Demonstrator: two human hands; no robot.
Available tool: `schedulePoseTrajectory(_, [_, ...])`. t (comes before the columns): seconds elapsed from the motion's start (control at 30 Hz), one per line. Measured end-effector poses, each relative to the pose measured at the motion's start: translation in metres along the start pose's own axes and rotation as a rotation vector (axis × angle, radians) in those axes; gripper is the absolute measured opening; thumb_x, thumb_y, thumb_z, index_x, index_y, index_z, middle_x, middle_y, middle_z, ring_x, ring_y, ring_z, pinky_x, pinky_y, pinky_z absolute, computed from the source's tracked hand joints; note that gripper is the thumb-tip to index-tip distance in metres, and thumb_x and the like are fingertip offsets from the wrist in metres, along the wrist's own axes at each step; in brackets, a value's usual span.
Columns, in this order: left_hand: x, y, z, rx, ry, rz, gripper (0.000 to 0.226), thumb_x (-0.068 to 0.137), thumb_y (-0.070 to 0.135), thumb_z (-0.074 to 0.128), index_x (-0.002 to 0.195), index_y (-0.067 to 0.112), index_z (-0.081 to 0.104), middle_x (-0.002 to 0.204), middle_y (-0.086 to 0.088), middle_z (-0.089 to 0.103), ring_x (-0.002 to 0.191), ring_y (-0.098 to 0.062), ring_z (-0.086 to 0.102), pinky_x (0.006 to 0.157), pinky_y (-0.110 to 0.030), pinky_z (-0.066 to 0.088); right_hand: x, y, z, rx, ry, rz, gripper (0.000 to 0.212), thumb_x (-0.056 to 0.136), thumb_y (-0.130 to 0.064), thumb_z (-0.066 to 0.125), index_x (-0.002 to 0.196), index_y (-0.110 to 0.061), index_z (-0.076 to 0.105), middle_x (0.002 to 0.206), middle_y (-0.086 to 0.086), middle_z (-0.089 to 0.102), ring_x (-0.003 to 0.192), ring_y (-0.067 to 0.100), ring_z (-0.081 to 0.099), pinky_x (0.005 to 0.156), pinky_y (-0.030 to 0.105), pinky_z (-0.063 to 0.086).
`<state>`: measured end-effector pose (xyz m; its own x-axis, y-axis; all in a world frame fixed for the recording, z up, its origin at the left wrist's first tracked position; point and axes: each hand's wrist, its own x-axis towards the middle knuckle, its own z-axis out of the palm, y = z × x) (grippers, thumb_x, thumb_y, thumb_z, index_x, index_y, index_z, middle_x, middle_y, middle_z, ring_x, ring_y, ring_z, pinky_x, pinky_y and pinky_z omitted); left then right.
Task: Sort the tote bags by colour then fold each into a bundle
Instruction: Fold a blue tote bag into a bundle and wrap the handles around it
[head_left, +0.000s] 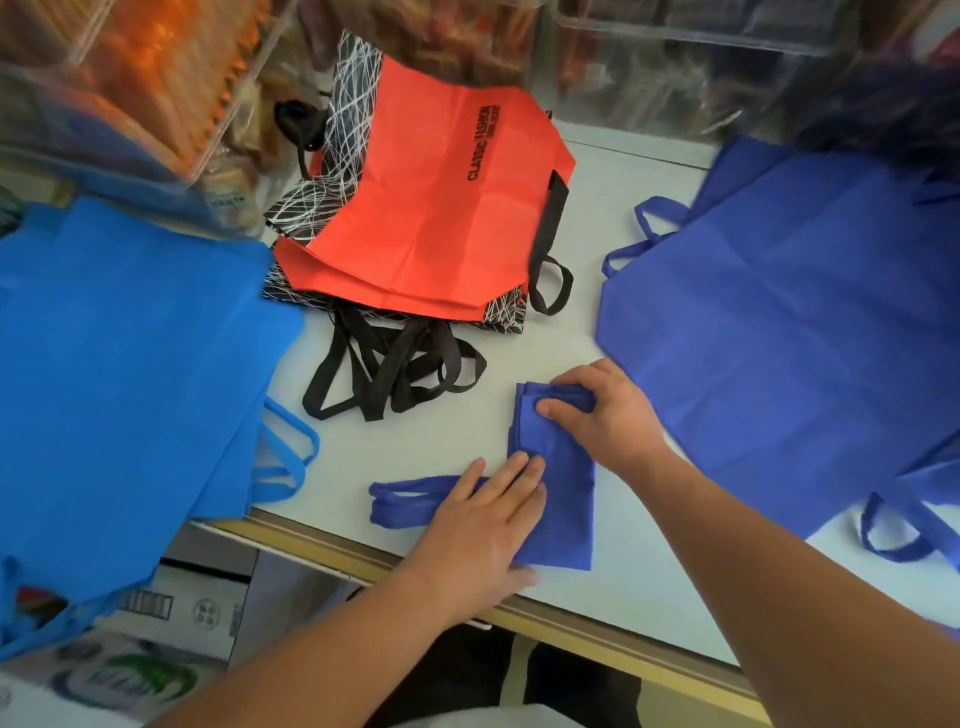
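Piles sorted by colour ring the white table (623, 597) in the head view: light blue bags (119, 364) on the left and hanging over the edge, red bags (441, 208) with black handles (395, 374) in the middle, dark blue bags (779, 312) spread on the right. Near the front edge, between the piles, lies the folded bag (563, 499), a dark blue one reduced to a narrow strip. Its handles (405, 501) trail out to the left.

The left hand (483, 535) lies flat with straight fingers, pressing the strip's lower half and the root of the handles. The right hand (602, 415) curls round the strip's far end, thumb on top, pinching the turned-over layers.

Judging by the creases, the cloth is thin, light and soft, with enough spring to open unless it is pinned. It probably slides easily on the smooth top. The best hold seems to be the doubled far end, rolled toward the body under a flat palm, with the loose handles tucked in or wrapped round.
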<state>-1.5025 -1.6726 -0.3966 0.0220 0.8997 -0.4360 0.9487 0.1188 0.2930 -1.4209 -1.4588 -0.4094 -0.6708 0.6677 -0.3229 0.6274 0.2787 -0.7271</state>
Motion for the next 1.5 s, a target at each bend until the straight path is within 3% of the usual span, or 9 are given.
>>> schedulePoseTrajectory(0.13, [0.003,-0.002,-0.016,-0.245,0.058,0.02,0.058,0.1,0.059,0.049,0.148,0.026,0.046,0.166,0.001,0.03,0.156,-0.016,0.019,0.126,-0.044,0.021,-0.013,0.008,-0.001,0.076,0.055,0.044,0.029,0.083,-0.042,0.082,0.108,-0.03,0.075,0.102,-0.014,0.06,0.095,0.004,0.059,0.08,0.022,0.046])
schedulePoseTrajectory(0.23, [0.005,-0.008,-0.043,-0.586,-0.038,-0.151,0.042,0.095,0.066,0.053,0.126,0.039,0.058,0.128,0.01,0.066,0.115,-0.013,0.061,0.099,-0.038,0.051,-0.027,0.011,-0.001,0.059,-0.01,0.051,0.023,0.088,-0.041,0.077,0.108,-0.031,0.074,0.101,-0.014,0.057,0.094,0.003,0.06,0.078,0.02,0.044])
schedulePoseTrajectory(0.43, [0.035,-0.006,-0.058,-0.637,0.082,-0.405,0.041,0.088,0.068,0.06,0.101,0.03,0.052,0.084,0.008,0.063,0.08,-0.018,0.06,0.072,-0.036,0.05,-0.052,0.001,-0.015,0.52,-0.254,0.269,0.059,0.1,-0.069,0.026,0.115,-0.036,0.072,0.124,-0.014,0.064,0.113,0.005,0.062,0.093,0.027,0.045])
schedulePoseTrajectory(0.57, [0.057,0.002,-0.054,-0.462,0.137,-0.506,0.054,0.088,0.075,0.054,0.1,0.022,0.048,0.081,0.006,0.058,0.082,-0.024,0.062,0.066,-0.037,0.048,-0.066,0.01,-0.009,0.381,-0.179,0.143,0.022,0.104,-0.041,0.052,0.125,-0.039,0.06,0.127,-0.019,0.056,0.116,-0.008,0.053,0.102,0.021,0.043])
schedulePoseTrajectory(0.8, [0.048,-0.007,-0.043,-0.003,0.517,-0.19,0.057,0.088,0.059,0.06,0.128,0.017,0.057,0.136,-0.003,0.059,0.122,-0.025,0.056,0.102,-0.045,0.048,-0.064,0.018,0.012,0.214,0.079,-0.023,0.017,0.1,-0.016,0.06,0.111,-0.024,0.069,0.105,-0.011,0.061,0.102,-0.005,0.056,0.086,0.003,0.038])
schedulePoseTrajectory(0.93, [0.024,-0.005,-0.011,0.123,0.393,-0.023,0.056,0.103,0.042,0.033,0.149,0.015,0.05,0.162,-0.004,0.039,0.15,-0.024,0.036,0.12,-0.046,0.036,-0.062,0.019,0.013,0.171,0.114,-0.034,0.013,0.098,-0.018,0.064,0.106,-0.024,0.073,0.099,-0.011,0.063,0.098,-0.001,0.058,0.082,0.005,0.039])
schedulePoseTrajectory(1.17, [0.022,0.002,-0.005,-0.163,0.217,-0.178,0.061,0.103,0.051,0.022,0.159,0.029,0.031,0.169,0.012,0.016,0.157,-0.011,0.011,0.127,-0.048,0.019,-0.071,0.004,0.014,-0.173,0.287,-0.094,0.024,0.099,-0.022,0.062,0.119,-0.015,0.072,0.114,0.0,0.065,0.106,0.02,0.06,0.092,0.04,0.054])
schedulePoseTrajectory(1.3, [0.033,0.018,-0.007,-0.335,0.302,-0.212,0.054,0.103,0.042,0.04,0.157,0.034,0.035,0.166,0.018,0.021,0.156,-0.009,0.013,0.128,-0.046,0.016,-0.084,0.006,0.03,-0.327,0.155,-0.264,0.043,0.108,-0.028,0.039,0.146,-0.014,0.054,0.154,-0.001,0.05,0.152,0.031,0.027,0.124,0.046,0.025])
schedulePoseTrajectory(1.5, [0.009,0.003,-0.003,-0.456,0.281,-0.144,0.075,0.096,0.033,0.068,0.16,0.026,0.03,0.167,0.013,0.024,0.144,-0.008,0.036,0.118,-0.03,0.037,-0.072,0.043,0.024,-0.616,-0.032,-0.348,0.051,0.113,-0.035,0.025,0.154,-0.011,0.043,0.157,0.007,0.044,0.153,0.035,0.024,0.123,0.055,0.02])
